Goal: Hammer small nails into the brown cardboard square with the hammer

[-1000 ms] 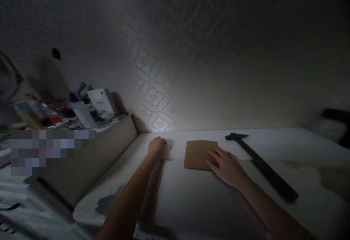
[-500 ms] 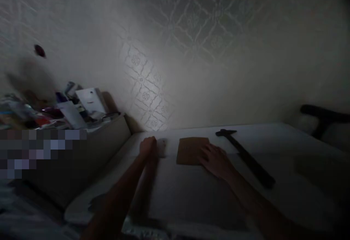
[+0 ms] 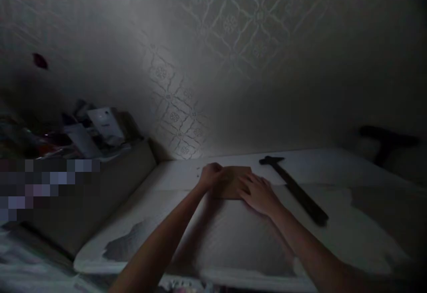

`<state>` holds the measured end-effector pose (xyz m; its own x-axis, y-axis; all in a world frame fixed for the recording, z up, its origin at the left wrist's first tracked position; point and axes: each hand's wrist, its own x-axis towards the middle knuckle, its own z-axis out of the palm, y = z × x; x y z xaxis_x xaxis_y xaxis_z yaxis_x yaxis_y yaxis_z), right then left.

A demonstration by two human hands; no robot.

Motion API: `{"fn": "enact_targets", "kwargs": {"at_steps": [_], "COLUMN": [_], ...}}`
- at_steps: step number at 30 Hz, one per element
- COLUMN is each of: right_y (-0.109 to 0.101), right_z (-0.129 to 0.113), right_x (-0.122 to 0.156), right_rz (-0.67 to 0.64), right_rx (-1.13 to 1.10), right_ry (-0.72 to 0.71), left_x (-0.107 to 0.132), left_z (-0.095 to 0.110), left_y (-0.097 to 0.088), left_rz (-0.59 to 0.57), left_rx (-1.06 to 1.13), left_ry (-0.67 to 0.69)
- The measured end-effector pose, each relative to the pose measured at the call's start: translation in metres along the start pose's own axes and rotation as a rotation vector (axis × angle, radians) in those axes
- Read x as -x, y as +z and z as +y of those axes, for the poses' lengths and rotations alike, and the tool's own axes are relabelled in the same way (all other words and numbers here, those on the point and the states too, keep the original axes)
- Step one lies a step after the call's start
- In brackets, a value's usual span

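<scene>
A flat brown square board point(image 3: 230, 189) lies on the white table point(image 3: 173, 175). My right hand point(image 3: 258, 191) rests on its right side with the fingers spread. Over the board's left part, my left hand point(image 3: 211, 175) is closed with fingertips together; whatever they pinch is too small and dark to make out. Just left of that hand, a few tiny dark bits point(image 3: 198, 172) lie on the table. To the right of my right hand lies a hammer point(image 3: 296, 190), its head toward the wall and its dark handle toward me.
A cabinet point(image 3: 123, 172) on the left holds clutter, including a white box point(image 3: 106, 123). The patterned wall point(image 3: 233, 106) rises behind the table. A dark armrest-like shape point(image 3: 388, 139) stands beyond the table at the right. Grey worn patches mark the tabletop.
My left hand has moved right, from the tiny bits onto the left part of the board. My right hand stays on the board. The view has darkened and shifted slightly.
</scene>
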<state>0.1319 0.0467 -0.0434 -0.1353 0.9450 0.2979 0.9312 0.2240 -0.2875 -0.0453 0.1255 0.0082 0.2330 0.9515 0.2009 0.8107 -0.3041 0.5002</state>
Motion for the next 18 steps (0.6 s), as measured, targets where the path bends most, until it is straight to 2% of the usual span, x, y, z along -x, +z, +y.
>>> {"fn": "enact_targets", "kwargs": {"at_steps": [6,18], "right_y": [-0.002,0.000], "right_z": [-0.002,-0.002], "right_x": [0.000,0.000], "right_rz": [-0.008,0.013], "right_rx": [0.003,-0.008], "right_ry": [0.002,0.006], "left_x": [0.002,0.006], "left_z": [0.005,0.000], "left_y": [0.014,0.017], "left_rz": [-0.022,-0.108], "left_rx": [0.022,0.119], "left_ry": [0.015,0.063]}}
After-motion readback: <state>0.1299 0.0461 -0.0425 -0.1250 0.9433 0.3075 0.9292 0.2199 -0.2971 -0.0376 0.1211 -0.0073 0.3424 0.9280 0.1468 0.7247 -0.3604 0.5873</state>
